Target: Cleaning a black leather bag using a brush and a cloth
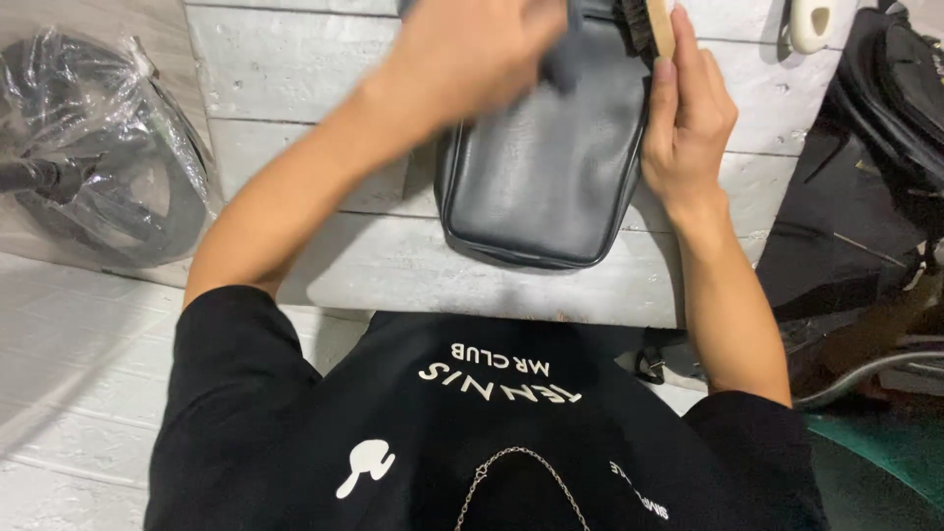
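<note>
One black leather bag (541, 157) on white table (295, 79); left hand (472, 49) grip unclear, blurred; right hand (688, 118) clasps one brush (649, 25)

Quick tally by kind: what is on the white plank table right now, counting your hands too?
Hands: 2, the left hand blurred on the bag's top, the right hand at its side beside a brush
Black leather bag: 1
Wooden brush: 1
White object at the table edge: 1
Total: 5

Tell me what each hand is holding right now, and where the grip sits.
The right hand holds a wooden-backed brush, grip on its lower end. The blurred left hand is on the black leather bag near its top, seemingly pinching a dark cloth; exact grip unclear.
</note>
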